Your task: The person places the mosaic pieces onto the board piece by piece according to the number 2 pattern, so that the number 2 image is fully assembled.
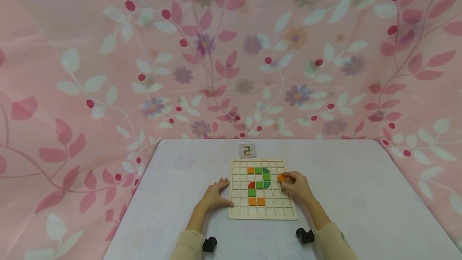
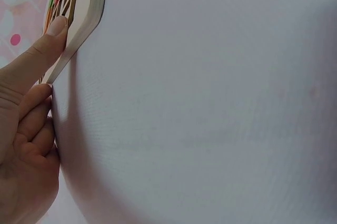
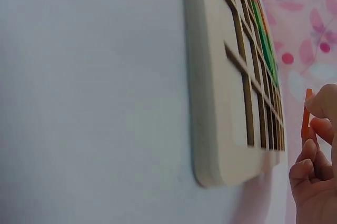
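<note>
A light wooden grid board lies on the white table, with orange, green and red tiles set in its cells. My left hand is spread along the board's left edge. In the left wrist view its thumb rests on the rim, while the other fingers lie by the side. Over the board's right side, my right hand pinches an orange tile between thumb and fingers. The right wrist view shows that tile edge-on, held above board level.
Behind the board lies a small pattern card with a similar coloured figure on a grid. The white table extends to both sides. Pink floral cloth hangs behind it. Black wrist devices sit at both sleeves.
</note>
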`<state>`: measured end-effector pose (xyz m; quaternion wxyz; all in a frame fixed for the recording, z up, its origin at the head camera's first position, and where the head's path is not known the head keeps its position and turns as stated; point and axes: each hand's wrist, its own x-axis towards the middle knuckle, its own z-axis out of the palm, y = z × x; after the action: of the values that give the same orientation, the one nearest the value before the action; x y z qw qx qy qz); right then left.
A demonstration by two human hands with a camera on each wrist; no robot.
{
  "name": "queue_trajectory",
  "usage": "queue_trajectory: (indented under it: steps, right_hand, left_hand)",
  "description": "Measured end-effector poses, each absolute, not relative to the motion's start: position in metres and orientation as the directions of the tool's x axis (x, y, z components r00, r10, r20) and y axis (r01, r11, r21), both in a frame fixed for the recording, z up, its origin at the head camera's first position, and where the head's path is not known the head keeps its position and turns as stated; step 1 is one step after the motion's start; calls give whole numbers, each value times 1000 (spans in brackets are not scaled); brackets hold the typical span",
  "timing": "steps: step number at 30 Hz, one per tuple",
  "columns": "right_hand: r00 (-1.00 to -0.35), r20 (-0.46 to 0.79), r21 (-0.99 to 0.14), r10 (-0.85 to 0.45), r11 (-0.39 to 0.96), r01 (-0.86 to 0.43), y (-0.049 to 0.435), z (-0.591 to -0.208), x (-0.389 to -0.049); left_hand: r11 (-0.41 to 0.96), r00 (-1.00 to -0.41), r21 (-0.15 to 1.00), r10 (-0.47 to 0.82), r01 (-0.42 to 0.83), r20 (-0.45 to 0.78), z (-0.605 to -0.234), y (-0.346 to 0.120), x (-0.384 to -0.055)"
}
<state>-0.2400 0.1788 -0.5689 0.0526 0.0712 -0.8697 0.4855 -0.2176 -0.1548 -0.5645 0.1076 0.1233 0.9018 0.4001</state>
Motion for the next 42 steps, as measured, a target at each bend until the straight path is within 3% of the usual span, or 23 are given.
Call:
queue_trajectory:
  steps: [9,17,24,30,38,42]
  right_hand:
    - [-918,315,-768,-239,505,-395,161,-566,-216]
    - [-908,291,-756,-300,510,-411,146,-576,-201]
    - [-801,471,-568,-370,567,-597,137,-586,-195]
    - [-835,371,-565,-406,614,-550,134,-585,-187]
    - [-771,377,-469,-514,612,-637,134,-579,-186]
    - [-778,346,-481,-525,613,-627,132,-579,-183]
  left_hand:
    - [655,-948,744,303,132,-98,-563,-154,-217]
    - [666,-949,736,296,122,-110,-563,-154,-217]
    - [657,-950,745,292,115,-110,-566,-153,-218]
    - [648,-949,753,296,117,-107,-567,-154,-218]
    - [653,-949,747,297,122,-105,-566,-154,-218]
    - [649,-947,752,302,120,-110,-565,-154,-217]
